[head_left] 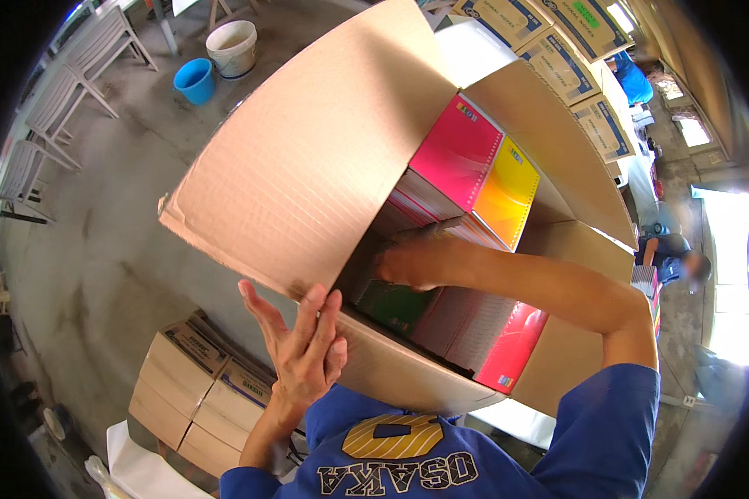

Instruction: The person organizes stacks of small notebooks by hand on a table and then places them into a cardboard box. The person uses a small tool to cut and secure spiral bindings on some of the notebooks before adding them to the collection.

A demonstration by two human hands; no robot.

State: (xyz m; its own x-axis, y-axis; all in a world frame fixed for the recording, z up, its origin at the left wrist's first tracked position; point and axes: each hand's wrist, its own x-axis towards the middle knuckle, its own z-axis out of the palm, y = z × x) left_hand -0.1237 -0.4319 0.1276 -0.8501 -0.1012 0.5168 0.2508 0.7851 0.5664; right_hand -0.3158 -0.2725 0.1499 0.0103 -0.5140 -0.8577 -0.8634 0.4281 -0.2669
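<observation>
A large open cardboard box point(408, 362) stands in front of me with its flaps point(308, 141) raised. Inside are stacks of spiral notebooks: a pink stack point(458, 154) and a yellow stack point(509, 193) at the far side, a red stack point(514, 345) at the near right. Lower down at the left lies a dark green notebook point(395, 306). My right hand point(420, 263) reaches into the box above the green notebook; its fingers are blurred and partly hidden. Beside the box's near left corner, my left hand point(304, 349) is open with fingers spread, its fingertips by the flap's lower edge.
Closed cartons point(558, 62) are stacked on a table at the far right. More cartons point(195, 391) stand low at the near left. A blue bucket point(195, 81), a white bucket point(232, 48) and white chairs point(62, 104) stand at the far left. A person point(674, 259) is at the right.
</observation>
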